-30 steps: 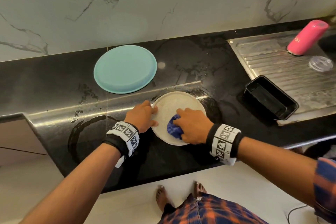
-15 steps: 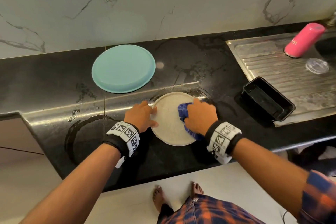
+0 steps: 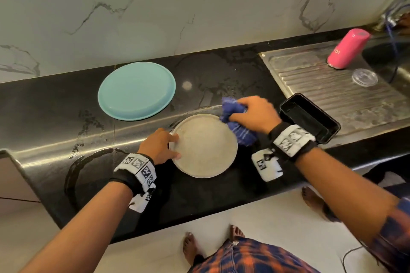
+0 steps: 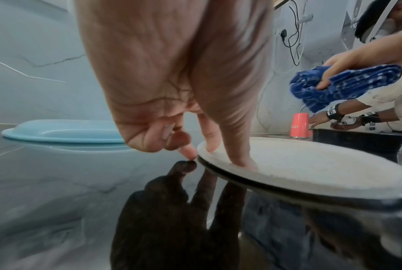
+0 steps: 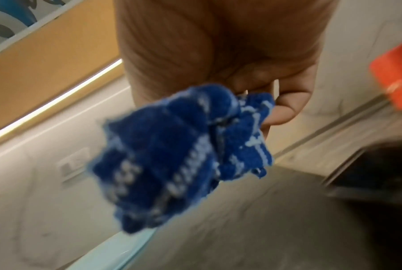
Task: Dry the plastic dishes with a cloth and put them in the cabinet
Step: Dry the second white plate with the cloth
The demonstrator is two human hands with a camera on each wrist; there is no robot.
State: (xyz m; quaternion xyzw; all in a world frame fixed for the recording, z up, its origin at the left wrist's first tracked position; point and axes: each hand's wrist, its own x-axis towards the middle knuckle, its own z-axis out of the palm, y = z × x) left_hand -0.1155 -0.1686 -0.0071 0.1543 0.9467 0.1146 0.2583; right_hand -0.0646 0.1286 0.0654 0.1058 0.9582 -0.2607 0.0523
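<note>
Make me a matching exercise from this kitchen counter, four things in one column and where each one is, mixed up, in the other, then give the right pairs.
Things:
1. blue cloth
2. beige plate
3. turquoise plate
4. pink bottle

Places:
A. lying on the steel drainboard by the sink
B. upside down on the counter, near the wall
C. bunched in the right hand, off the plate
D. on the counter, its rim held by the left hand

Pairs: 1-C, 2-D, 3-B, 4-A

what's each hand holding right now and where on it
Right hand grips the bunched blue cloth around its middle. Left hand pinches the beige plate at its left rim.
</note>
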